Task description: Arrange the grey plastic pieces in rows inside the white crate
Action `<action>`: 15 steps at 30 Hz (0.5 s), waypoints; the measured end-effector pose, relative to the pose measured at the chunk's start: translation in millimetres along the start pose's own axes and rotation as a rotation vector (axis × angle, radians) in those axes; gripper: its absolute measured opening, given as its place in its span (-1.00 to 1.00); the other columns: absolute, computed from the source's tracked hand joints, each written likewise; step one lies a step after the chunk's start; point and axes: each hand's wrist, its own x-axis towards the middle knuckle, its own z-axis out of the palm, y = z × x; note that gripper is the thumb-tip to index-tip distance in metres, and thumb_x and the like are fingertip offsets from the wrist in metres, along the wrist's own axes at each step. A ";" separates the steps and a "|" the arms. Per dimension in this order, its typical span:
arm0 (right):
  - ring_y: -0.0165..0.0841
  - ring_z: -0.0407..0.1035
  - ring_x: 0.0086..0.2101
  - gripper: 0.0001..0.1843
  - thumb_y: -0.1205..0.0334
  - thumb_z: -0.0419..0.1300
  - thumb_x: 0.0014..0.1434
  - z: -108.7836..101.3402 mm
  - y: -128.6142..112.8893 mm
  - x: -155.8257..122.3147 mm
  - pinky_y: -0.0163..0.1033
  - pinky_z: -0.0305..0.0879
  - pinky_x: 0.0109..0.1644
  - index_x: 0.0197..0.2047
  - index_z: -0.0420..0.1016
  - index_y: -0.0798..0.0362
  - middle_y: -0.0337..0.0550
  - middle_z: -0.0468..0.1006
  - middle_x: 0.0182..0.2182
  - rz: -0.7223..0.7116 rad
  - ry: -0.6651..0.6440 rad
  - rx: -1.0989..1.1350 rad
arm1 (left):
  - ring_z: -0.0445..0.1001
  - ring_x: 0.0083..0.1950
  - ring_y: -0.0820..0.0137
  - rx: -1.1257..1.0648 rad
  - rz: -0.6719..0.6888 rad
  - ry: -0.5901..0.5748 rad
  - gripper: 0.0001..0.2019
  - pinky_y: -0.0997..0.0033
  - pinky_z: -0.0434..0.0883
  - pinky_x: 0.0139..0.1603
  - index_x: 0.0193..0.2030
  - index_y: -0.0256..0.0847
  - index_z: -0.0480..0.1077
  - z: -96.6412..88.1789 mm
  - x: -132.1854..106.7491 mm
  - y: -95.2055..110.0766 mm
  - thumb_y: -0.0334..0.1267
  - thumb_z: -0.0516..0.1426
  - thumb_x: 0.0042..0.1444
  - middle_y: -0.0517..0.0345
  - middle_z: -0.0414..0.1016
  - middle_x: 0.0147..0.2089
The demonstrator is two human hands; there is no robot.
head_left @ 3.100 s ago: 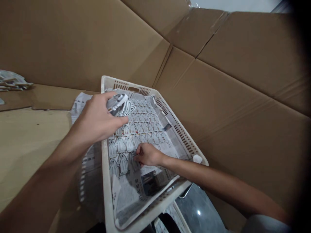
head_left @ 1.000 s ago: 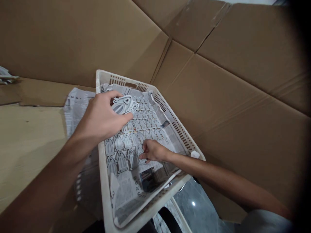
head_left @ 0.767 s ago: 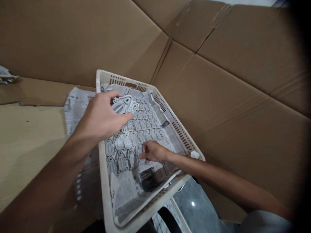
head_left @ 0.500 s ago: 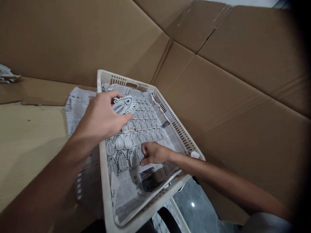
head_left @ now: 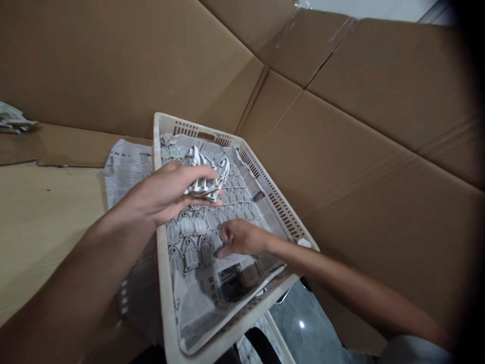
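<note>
A white slotted plastic crate (head_left: 281, 208) lined with newspaper (head_left: 207, 296) holds rows of small grey arch-shaped pieces (head_left: 197, 225) lying flat. My left hand (head_left: 161, 194) hovers over the rows, fingers closed on a stack of the same grey pieces (head_left: 206, 178), now seen edge-on. My right hand (head_left: 244, 237) rests low in the crate at the near end of the rows. Its fingertips are pinched on one small grey piece beside the last row. The piece itself is mostly hidden by the fingers.
Brown cardboard sheets (head_left: 359, 151) form walls behind and to the right of the crate. A loose newspaper sheet (head_left: 127, 169) lies under the crate's left side on a cardboard surface. Crumpled paper (head_left: 13, 121) sits at the far left. A shiny grey floor (head_left: 306, 328) shows below the crate.
My left hand has turned the stack from flat-face-up to edge-on and drifted slightly right and down. My right hand has stayed at the near end of the rows.
</note>
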 end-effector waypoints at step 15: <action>-0.44 0.37 -0.33 -0.65 -0.07 0.32 0.36 -60.7 -39.0 -27.7 -0.36 0.34 -0.29 -0.26 0.48 0.05 -0.26 0.48 -0.38 -0.373 0.463 0.581 | 0.56 0.26 -0.02 0.100 -0.044 -0.133 -0.86 -0.14 0.59 0.21 -0.18 -0.32 0.60 21.3 -5.7 -10.0 -0.45 0.27 0.11 -0.07 0.65 0.08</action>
